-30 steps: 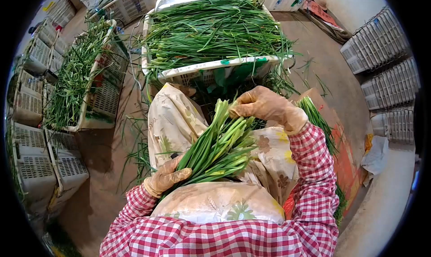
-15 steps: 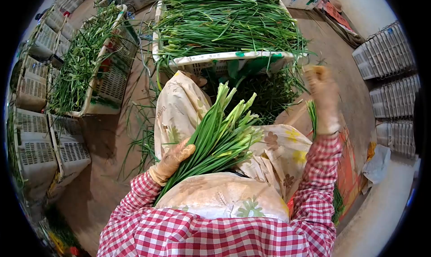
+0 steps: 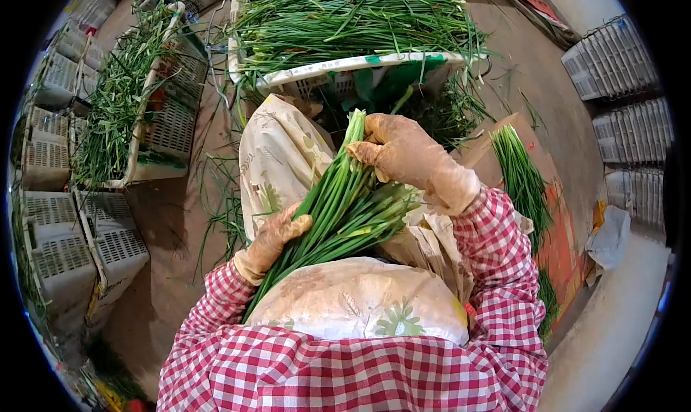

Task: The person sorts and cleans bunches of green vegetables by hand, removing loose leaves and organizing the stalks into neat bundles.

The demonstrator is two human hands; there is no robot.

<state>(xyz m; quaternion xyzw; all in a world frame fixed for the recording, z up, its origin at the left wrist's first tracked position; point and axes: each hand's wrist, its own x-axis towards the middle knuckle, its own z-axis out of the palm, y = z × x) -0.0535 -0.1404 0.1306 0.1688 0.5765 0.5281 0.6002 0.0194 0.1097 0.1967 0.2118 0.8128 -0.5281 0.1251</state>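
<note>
A bunch of garlic chives (image 3: pixel 327 196) lies slantwise over my lap, its pale cut ends up toward the crate. My gloved left hand (image 3: pixel 277 240) is wrapped round the lower leaves, thumb on top. Higher up, my gloved right hand (image 3: pixel 410 156) pinches the stems just below the pale ends. Some stems fan out loosely beneath the right hand. A patterned cream apron (image 3: pixel 353 293) covers my lap under the bunch.
Ahead stands a white crate (image 3: pixel 345 65) heaped with chives. To the left, another crate (image 3: pixel 155 109) holds loose leaves, near stacked crates (image 3: pixel 61 246). Right of me, chives (image 3: pixel 520 178) lie on cardboard, with more stacked crates (image 3: pixel 612 59) by the wall.
My right hand has come in from the right side and closed on the upper stems. The bunch's top is drawn narrower, while my left hand keeps its hold.
</note>
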